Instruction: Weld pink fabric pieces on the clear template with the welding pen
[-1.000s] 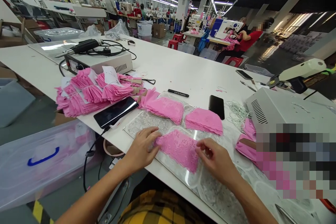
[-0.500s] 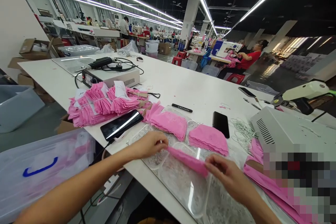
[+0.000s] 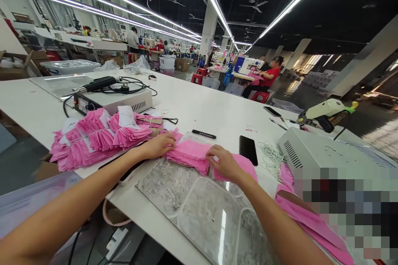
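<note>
Over the left pink fabric stack, a thin pink fabric piece lies stretched between my two hands. My left hand is closed at its left end, fingertips pinched on the cloth. The fingers of my right hand pinch its right end, and that hand partly covers a second pink stack. Both stacks rest at the back of a clear plate with rounded outlines on the table. Tied bundles of pink pieces with paper labels sit left of my left hand.
A black marker and a phone lie behind the stacks. Pale cord is heaped near a grey machine housing at right. A box device with a black-handled tool stands back left. Someone in red sits farther off.
Both hands have moved away from me, carrying the pink piece from over the front of the clear plate onto the left stack. The camera view has turned to the right.
</note>
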`<state>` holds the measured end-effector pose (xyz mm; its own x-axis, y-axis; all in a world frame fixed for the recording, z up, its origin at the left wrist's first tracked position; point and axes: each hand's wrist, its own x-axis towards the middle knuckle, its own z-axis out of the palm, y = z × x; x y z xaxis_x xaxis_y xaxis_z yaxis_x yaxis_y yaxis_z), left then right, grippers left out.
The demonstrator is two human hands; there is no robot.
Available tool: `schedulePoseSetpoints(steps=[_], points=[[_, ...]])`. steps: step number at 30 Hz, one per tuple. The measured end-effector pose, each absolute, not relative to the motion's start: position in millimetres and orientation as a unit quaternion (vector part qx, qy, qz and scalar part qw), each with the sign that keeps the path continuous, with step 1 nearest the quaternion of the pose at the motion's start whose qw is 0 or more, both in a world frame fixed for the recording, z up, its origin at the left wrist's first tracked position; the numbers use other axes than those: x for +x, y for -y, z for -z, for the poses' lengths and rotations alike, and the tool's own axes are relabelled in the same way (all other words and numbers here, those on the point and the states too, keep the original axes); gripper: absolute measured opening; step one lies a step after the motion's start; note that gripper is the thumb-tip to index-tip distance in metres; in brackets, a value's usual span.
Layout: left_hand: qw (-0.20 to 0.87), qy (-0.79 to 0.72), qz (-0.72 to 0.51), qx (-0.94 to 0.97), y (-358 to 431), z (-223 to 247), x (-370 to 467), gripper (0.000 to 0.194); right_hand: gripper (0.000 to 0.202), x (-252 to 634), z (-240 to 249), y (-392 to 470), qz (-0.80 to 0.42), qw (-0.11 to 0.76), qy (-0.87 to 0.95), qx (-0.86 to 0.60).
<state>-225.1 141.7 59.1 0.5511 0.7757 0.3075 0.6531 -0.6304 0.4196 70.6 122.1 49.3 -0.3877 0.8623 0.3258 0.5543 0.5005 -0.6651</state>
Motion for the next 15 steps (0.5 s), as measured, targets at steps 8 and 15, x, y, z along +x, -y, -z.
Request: schedulePoseSetpoints(steps=[8,15], points=[[0.101,-0.365,-0.187,0.906,-121.5,-50.8,-162.6,0.015,0.023,145.3,-17.6,-96.5,-0.223,0.355,0.716,-0.558],[0.124,-0.337,-0.082,0.93,-139.1,-29.8,-57.5,0.025,0.021,162.7,-10.3,-88.8,-0.236,0.338,0.709,-0.573]])
